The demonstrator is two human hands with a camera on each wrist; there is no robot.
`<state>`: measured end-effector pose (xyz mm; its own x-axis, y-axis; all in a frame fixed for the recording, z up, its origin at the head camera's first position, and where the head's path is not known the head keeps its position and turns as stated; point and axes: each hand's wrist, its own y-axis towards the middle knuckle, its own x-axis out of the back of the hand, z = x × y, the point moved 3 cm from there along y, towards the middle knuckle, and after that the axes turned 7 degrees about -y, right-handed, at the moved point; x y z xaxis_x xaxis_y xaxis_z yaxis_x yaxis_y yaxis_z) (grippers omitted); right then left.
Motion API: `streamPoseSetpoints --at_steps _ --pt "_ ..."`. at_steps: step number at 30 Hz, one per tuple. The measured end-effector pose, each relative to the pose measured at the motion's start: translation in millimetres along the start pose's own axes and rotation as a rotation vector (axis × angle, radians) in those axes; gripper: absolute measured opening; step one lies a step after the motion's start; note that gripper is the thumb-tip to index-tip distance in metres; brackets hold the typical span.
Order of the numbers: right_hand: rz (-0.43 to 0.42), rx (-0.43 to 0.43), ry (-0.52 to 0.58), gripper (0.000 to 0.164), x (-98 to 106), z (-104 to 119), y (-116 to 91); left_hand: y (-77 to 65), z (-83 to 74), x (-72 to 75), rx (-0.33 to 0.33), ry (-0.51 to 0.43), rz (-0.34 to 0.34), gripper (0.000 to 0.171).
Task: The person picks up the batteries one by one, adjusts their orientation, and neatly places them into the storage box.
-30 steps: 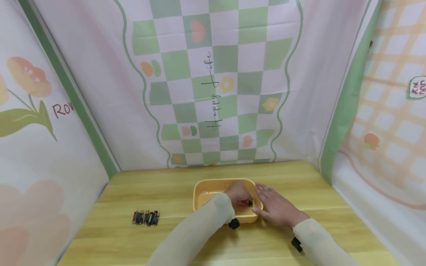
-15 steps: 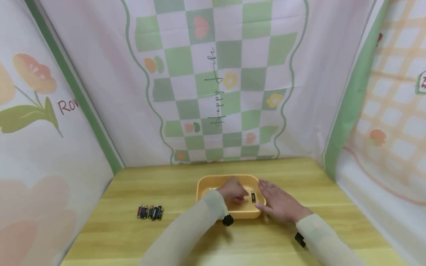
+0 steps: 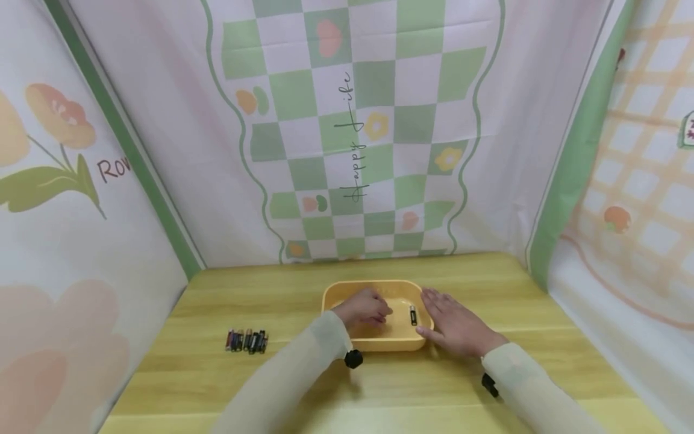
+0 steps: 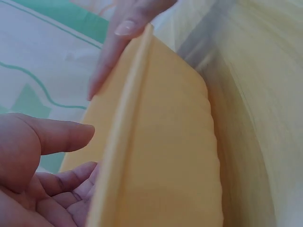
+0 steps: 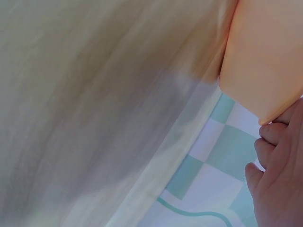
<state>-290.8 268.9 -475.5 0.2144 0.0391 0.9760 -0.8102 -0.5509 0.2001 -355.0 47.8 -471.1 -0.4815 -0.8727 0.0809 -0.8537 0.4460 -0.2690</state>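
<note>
The left hand (image 3: 364,308), empty, its fingers loosely bent, blocks my view of part of the yellow tray's (image 3: 391,345) floor. The right hand (image 3: 458,327) lies straight-fingered against the tray's right end, near 1 battery (image 3: 413,316) inside. More batteries (image 3: 246,341) bunch leftward on the worktop (image 3: 217,392), too small to count surely.
</note>
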Motion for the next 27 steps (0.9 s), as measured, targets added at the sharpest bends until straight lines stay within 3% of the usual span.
streamPoseSetpoints --at_steps 9,17,27 --pt "-0.051 0.023 -0.013 0.082 3 2 0 -23.5 -9.8 21.6 -0.031 -0.038 0.022 0.019" --pt "-0.053 0.027 -0.008 0.082 0 4 0 -33.1 1.2 46.4 -0.065 -0.082 -0.014 0.021" --pt "-0.044 0.016 0.004 0.082 -1 2 0 -52.0 1.7 69.8 -0.091 -0.067 -0.042 0.032"
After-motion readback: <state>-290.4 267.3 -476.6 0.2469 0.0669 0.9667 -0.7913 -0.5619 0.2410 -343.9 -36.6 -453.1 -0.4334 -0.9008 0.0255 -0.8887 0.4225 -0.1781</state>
